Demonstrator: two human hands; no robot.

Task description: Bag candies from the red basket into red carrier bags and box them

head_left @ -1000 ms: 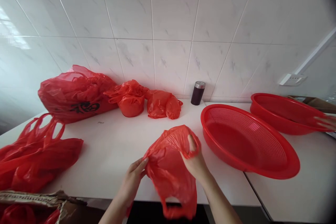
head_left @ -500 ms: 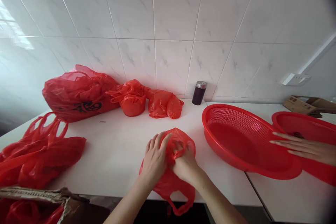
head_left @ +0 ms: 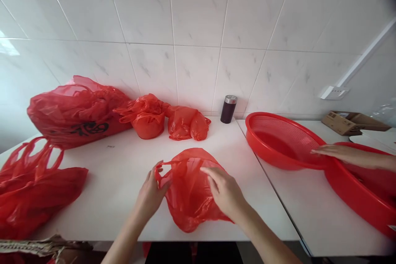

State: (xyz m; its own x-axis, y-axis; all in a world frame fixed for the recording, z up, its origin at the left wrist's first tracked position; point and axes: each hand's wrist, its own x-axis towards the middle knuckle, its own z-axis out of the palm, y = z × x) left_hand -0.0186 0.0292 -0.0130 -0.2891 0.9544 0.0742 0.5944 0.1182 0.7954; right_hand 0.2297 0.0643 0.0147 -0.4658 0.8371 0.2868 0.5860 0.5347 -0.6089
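A thin red plastic bag point(head_left: 193, 192) lies spread on the white table in front of me, its mouth partly open. My left hand point(head_left: 153, 192) is closed around one of its handles, at the bag's left side. Over the right part of the bag is my right hand point(head_left: 224, 189), its forefinger stretched out and the fingers apart. Its fingertips are at the bag's mouth; the lower fingers are partly hidden.
Filled red bags point(head_left: 148, 119) stand along the wall, with more red bags point(head_left: 43, 189) at left. A dark tumbler point(head_left: 228, 110) stands behind. At right another person's hand point(head_left: 349, 154) touches a red basket point(head_left: 269, 148) beside a second red basket point(head_left: 355, 198).
The crumpled bag is now spread wider. My left hand has moved left to its handle, and my right hand has come out of it. The other person's basket has shifted away toward the back right.
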